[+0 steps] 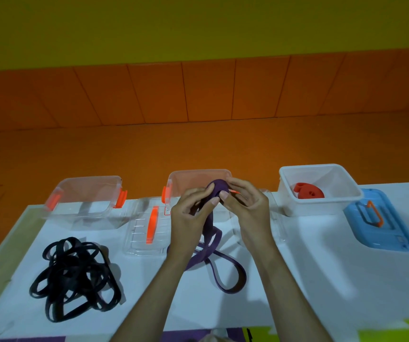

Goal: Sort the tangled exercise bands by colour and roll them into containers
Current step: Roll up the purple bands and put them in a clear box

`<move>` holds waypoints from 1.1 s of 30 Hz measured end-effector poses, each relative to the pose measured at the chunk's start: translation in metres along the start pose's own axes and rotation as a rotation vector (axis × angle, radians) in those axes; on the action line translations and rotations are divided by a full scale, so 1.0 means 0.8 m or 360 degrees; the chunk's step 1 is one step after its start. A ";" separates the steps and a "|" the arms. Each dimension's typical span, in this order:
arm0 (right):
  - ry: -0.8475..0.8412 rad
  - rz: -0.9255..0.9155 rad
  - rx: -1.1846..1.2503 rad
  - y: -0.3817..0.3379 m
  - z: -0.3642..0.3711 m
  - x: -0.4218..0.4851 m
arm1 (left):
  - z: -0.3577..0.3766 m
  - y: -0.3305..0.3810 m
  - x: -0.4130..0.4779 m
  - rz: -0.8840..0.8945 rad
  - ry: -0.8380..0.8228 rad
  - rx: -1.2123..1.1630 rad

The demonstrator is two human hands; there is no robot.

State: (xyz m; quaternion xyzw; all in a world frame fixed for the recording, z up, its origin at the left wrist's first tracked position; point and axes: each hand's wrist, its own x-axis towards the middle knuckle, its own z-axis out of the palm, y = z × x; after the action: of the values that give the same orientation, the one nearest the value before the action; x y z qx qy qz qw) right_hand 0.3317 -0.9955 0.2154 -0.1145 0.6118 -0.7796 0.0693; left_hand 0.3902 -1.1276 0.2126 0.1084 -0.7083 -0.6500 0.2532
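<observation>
Both hands hold a purple band (217,257) above the table's middle. My left hand (191,213) and my right hand (245,206) pinch its rolled upper end, a small coil between the fingertips. The rest of the band hangs down and lies in loops on the white table (309,280). Behind the hands stands a clear container (198,178) with orange clips. A tangled pile of black bands (75,275) lies at the left front. A rolled red band (308,191) sits inside a white container (322,206) at the right.
Another clear container (84,201) with orange clips stands at the back left. A clear lid with an orange handle (149,225) lies between the clear containers. A blue lid (381,220) lies at the far right. An orange wall rises beyond the table.
</observation>
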 end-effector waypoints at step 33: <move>0.0011 -0.0109 -0.0042 -0.014 -0.003 0.035 | 0.002 0.021 0.046 0.0150 0.0039 -0.0019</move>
State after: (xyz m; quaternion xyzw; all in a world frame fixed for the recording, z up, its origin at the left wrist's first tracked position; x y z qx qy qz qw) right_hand 0.3045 -0.9975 0.2281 -0.1336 0.6179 -0.7739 0.0391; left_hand 0.3614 -1.1417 0.2366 0.0813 -0.7057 -0.6401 0.2927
